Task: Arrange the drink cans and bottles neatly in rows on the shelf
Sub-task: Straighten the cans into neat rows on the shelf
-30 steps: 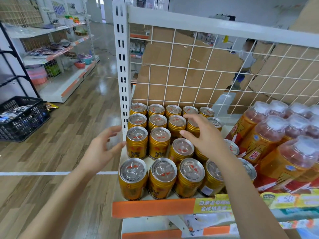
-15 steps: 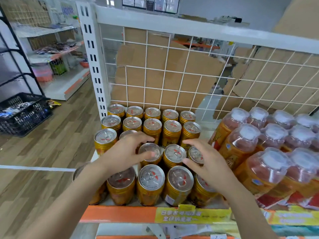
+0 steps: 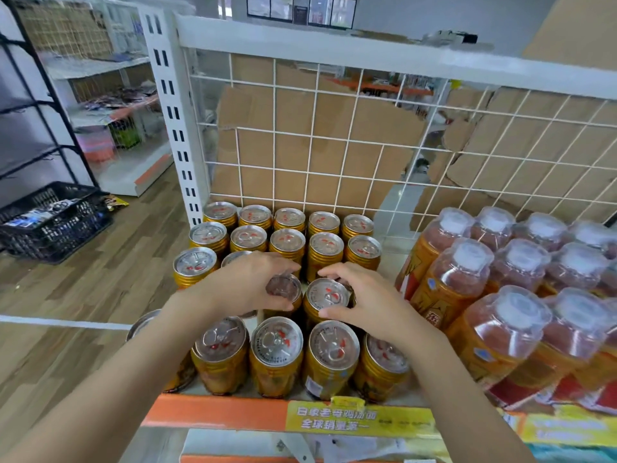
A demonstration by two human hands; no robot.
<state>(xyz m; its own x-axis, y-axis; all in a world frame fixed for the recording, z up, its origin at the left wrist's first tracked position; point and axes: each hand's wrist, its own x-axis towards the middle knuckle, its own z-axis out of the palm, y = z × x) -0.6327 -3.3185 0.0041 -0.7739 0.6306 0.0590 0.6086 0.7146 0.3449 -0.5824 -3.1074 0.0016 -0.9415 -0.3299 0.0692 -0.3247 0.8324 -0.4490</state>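
Gold drink cans with silver tops stand in rows on the shelf (image 3: 213, 412), which has an orange front edge. My left hand (image 3: 243, 284) curls around the top of one can (image 3: 283, 290) in the third row. My right hand (image 3: 364, 302) grips the neighbouring can (image 3: 325, 294) in the same row, fingers over its rim. The two back rows of cans (image 3: 288, 233) sit in straight lines. The front row of cans (image 3: 277, 349) leans slightly outward. Orange tea bottles with clear caps (image 3: 467, 272) crowd the shelf's right side.
A white wire grid (image 3: 334, 145) backs the shelf, with cardboard behind it. A white upright post (image 3: 173, 128) marks the shelf's left end. On the wooden floor to the left lies a black crate (image 3: 50, 222). Other shelving stands far left.
My left hand came in from the shelf's left side onto the third-row cans. My right hand drew back from the rear cans to grip a third-row can. The view shifted right.
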